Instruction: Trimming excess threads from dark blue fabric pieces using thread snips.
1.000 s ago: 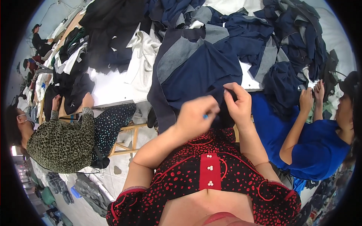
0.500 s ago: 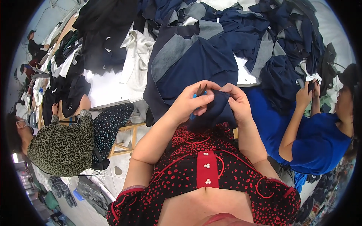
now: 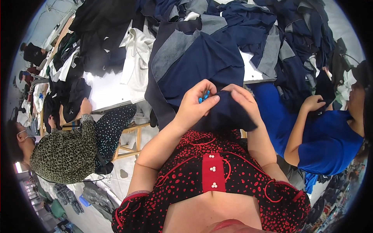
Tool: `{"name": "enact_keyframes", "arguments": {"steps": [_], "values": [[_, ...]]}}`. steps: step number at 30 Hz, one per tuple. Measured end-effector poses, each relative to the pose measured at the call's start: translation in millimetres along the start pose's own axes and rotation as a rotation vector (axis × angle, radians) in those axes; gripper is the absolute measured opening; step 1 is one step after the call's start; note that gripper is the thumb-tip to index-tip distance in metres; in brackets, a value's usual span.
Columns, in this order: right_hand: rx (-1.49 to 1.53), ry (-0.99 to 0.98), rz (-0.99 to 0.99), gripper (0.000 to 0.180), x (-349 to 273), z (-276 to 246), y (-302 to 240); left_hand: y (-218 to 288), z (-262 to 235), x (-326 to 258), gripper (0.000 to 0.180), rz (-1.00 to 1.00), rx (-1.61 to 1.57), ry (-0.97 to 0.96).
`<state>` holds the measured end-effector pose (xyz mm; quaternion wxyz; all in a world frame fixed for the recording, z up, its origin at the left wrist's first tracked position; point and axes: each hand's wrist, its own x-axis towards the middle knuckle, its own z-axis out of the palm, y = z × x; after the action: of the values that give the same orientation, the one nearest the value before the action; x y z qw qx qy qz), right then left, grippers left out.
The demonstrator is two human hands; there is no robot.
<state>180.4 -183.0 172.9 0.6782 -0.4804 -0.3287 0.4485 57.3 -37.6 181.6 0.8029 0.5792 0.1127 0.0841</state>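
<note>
The step in hand looks to be close work along the edge of a dark navy piece of soft woven cloth [image 3: 229, 114], which hangs between the two hands, just in front of the wearer's dress. The left hand [image 3: 196, 101] is curled around a small blue-handled hand tool [image 3: 204, 97], probably snips, though the fingers hide most of it; its thumb lies right beside the upper edge of the cloth. The right hand [image 3: 245, 101] appears to be grasping that same edge, fingers bent over it, with some blur hiding the exact pinch, while a loose corner falls across the wrist. Beyond both hands, a broad sheet of navy fabric with grey undersides [image 3: 202, 62] is spread on a white surface [image 3: 250, 68]; whether the held piece joins it cannot be told. As a judgement, the next move calls for the right hand to keep the edge taut and flat, and for the left to turn the tool clear of its own fingertips, with the points away from the weave.
</note>
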Motion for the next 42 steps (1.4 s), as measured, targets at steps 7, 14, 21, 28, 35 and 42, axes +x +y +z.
{"name": "enact_keyframes", "arguments": {"steps": [7,14,21,28,35,42], "values": [[-0.158,0.099,0.092,0.014,0,14,-4,-1,-5,-1,0.01,0.034,0.058,0.069],[-0.119,0.087,0.168,0.011,1,21,-5,15,-6,-1,0.014,0.425,0.61,0.04],[-0.098,-0.039,0.196,0.011,-1,20,-7,15,-38,10,0.008,0.121,0.157,0.185],[-0.028,-0.006,0.203,0.012,-2,19,-7,16,-19,1,0.011,0.29,0.405,-0.047],[-0.022,-0.033,0.232,0.014,-6,19,-9,27,-25,0,0.016,0.219,0.335,0.046],[-0.066,-0.109,0.235,0.013,-1,17,-7,17,-37,10,0.008,0.145,0.085,0.184]]}}
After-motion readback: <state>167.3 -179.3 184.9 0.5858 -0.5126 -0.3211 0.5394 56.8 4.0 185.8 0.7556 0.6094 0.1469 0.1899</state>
